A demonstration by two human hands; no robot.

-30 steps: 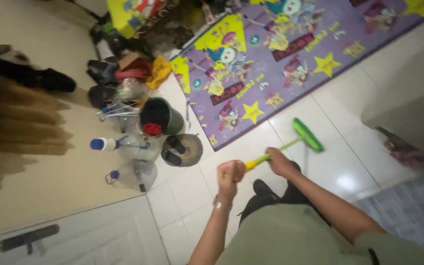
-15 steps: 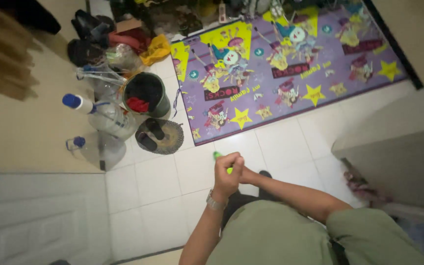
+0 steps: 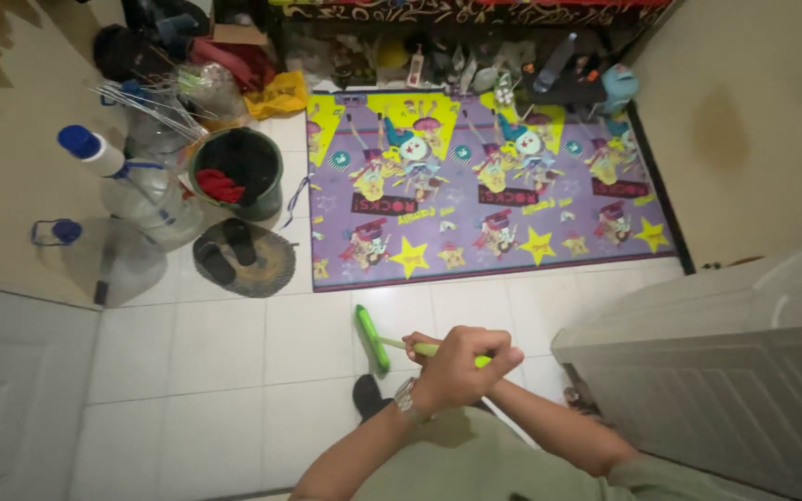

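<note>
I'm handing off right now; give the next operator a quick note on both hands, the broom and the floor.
Left hand: closed around the green broom handle.
Right hand: mostly hidden behind the left one, apparently on the same handle; its grip cannot be told.
Broom head: on the white tile floor, just below the purple cartoon mat.
Nearby: dark bucket, two large water jugs, small round mat with sandals.
Done: unclear; no dirt pile shows.
Left: likely the tiles around the feet.

broom (image 3: 372, 338): bright green | mat (image 3: 485, 186): purple, yellow stars (cartoon figures) | bucket (image 3: 238, 173): dark green | floor tiles (image 3: 206, 371): white
</note>
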